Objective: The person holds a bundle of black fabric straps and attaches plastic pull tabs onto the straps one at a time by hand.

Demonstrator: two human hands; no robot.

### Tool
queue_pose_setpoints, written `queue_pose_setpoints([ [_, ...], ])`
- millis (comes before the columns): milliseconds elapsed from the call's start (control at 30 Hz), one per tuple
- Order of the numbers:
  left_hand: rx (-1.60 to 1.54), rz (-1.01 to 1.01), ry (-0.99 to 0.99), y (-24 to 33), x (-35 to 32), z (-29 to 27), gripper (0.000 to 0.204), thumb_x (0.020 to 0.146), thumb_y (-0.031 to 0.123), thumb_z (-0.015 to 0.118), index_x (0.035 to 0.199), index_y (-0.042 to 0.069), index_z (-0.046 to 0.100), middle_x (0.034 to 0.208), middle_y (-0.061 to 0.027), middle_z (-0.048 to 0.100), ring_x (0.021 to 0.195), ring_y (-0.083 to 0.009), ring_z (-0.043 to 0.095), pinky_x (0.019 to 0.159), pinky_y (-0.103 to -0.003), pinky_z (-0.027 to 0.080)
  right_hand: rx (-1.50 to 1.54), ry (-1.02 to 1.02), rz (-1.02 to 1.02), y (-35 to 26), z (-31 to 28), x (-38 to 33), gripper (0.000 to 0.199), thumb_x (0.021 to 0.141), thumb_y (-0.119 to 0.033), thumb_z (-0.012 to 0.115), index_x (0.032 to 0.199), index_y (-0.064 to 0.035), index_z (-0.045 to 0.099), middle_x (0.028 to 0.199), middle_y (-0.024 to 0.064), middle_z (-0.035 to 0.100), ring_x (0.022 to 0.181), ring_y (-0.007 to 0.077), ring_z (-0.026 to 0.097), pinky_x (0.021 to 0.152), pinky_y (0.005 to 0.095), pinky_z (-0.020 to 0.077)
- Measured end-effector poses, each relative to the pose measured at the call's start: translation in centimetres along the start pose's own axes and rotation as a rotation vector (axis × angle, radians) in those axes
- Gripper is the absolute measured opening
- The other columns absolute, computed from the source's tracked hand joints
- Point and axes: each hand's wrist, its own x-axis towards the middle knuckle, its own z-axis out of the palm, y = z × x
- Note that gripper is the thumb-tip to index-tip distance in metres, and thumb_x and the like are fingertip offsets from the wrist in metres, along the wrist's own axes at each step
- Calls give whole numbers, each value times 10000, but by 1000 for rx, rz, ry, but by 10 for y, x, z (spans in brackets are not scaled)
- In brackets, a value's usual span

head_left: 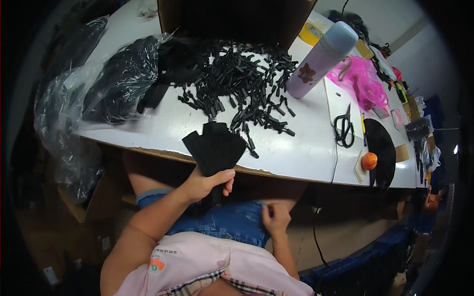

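Gripped black bundle (216, 144) in left hand (210, 183); curled right hand (278, 217), apparently empty; perhaps risked spilling fanned bundle by loosening grip.

Can't see some fingers of the left hand (210, 184) from my end, they're behind the black fabric bundle (216, 145). Right hand (277, 217) is kinda blurry and curled, so no clue if it's holding anything. Cardboard box (232, 20) gets chopped off up top, inside too dark for me.
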Motion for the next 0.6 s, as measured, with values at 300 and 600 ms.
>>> queue_pose_setpoints([
  [300,108,2,116,-5,-15,-18,174,774,170,567,693,29,506,532,-12,451,440,-84,428,462,-229,418,-447,-410,-124,-17,30,29,295,644,-342,605,742,-64,600,696,136,558,698,269,522,654,370,382],
  [600,71,-14,53,-9,-8,-12,172,790,162,544,688,27,510,537,-15,458,450,-81,438,456,-215,407,-121,-586,-26,-33,21,11,213,684,-245,605,739,-43,564,661,117,526,668,266,509,622,356,400],
])
